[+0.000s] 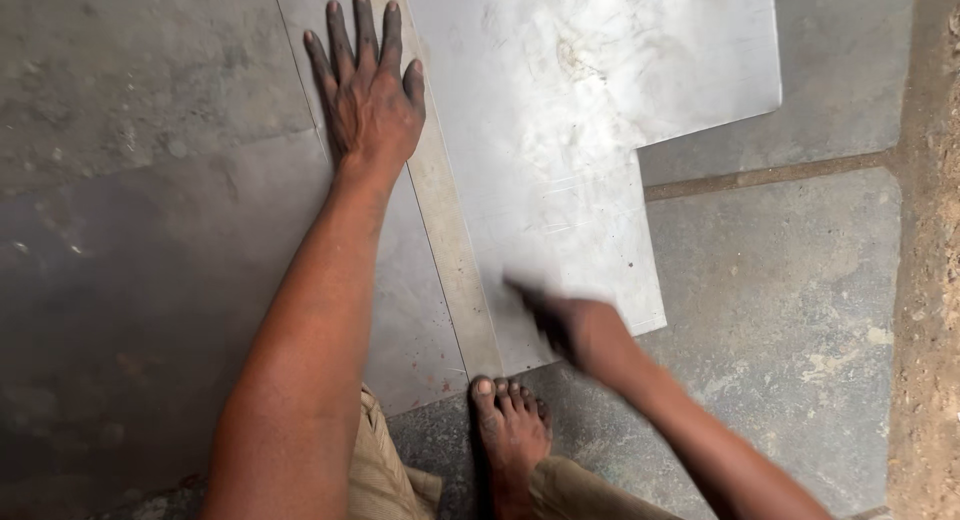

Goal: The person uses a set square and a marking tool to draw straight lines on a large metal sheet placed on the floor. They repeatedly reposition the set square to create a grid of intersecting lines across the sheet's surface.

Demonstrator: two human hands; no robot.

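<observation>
My left hand (368,90) lies flat with fingers spread on a long metal straightedge (452,240) and the dull metal sheet (400,310) under it. A brighter, notched metal sheet (560,130) lies to the right of the straightedge. My right hand (570,325) is blurred near the lower end of the straightedge, on the bright sheet. Its fingers are pinched together and pointing up-left. Whether it holds a small tool I cannot make out. My bare foot (510,430) rests at the sheets' near edge.
Grey stone floor slabs (780,310) with a joint line (760,175) spread around the sheets. A rough dirt strip (925,280) runs down the right side. Tan trouser cloth (385,475) shows at the bottom.
</observation>
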